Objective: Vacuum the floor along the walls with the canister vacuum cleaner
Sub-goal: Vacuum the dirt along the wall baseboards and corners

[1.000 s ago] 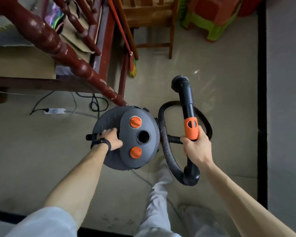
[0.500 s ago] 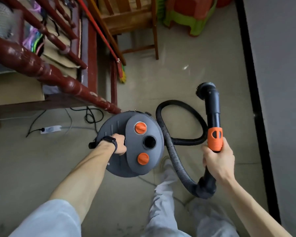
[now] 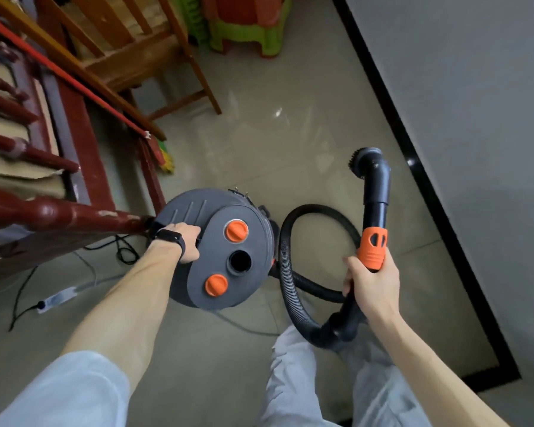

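Observation:
A grey canister vacuum [image 3: 198,220] with two orange knobs hangs in front of me over the tiled floor. My left hand [image 3: 187,243], with a black wristband, grips the handle on its lid. A black ribbed hose [image 3: 285,272] loops from the canister to a black wand [image 3: 375,198] with an orange collar. My right hand [image 3: 372,283] grips the wand just below that collar. The round brush nozzle [image 3: 364,158] at the wand's tip points towards the black baseboard [image 3: 420,174] of the grey wall on the right.
A dark red wooden bench [image 3: 74,143] stands at the left, its arm close to the canister. A wooden chair [image 3: 142,57] and stacked plastic stools [image 3: 244,29] stand at the back. A power strip [image 3: 56,298] and cables lie on the floor at the left. A red-handled broom [image 3: 74,78] leans there.
The wand and nozzle have swung to the right, closer to the wall's baseboard. The view has turned right, and the canister has moved along with my left hand.

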`<control>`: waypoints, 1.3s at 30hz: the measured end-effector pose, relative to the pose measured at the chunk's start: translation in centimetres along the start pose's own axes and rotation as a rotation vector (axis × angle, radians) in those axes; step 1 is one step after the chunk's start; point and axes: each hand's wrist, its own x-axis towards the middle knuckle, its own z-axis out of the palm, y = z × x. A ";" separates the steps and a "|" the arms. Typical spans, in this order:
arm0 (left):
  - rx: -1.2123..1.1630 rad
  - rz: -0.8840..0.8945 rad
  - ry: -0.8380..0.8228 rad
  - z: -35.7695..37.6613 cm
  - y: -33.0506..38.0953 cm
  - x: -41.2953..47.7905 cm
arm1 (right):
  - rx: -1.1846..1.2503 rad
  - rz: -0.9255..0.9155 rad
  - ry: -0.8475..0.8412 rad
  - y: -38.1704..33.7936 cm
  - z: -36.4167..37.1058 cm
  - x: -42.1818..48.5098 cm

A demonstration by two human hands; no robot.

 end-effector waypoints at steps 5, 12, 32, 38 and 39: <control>0.129 -0.137 0.017 -0.5 0.5 0.1 | 0.189 0.096 0.171 2.5 -1.8 -1.0; 0.117 -0.201 0.180 -1.5 9.6 -4.7 | 0.505 0.229 0.323 5.6 -5.6 -5.2; 0.593 0.938 0.080 17.2 47.4 -24.7 | 1.819 0.587 0.721 30.1 -21.8 -17.1; 0.745 0.955 0.131 24.6 52.4 -12.7 | 1.813 0.647 0.684 41.5 -18.2 -7.1; 0.763 0.962 0.119 26.0 53.1 -10.2 | 1.796 0.660 0.684 43.7 -17.3 -5.0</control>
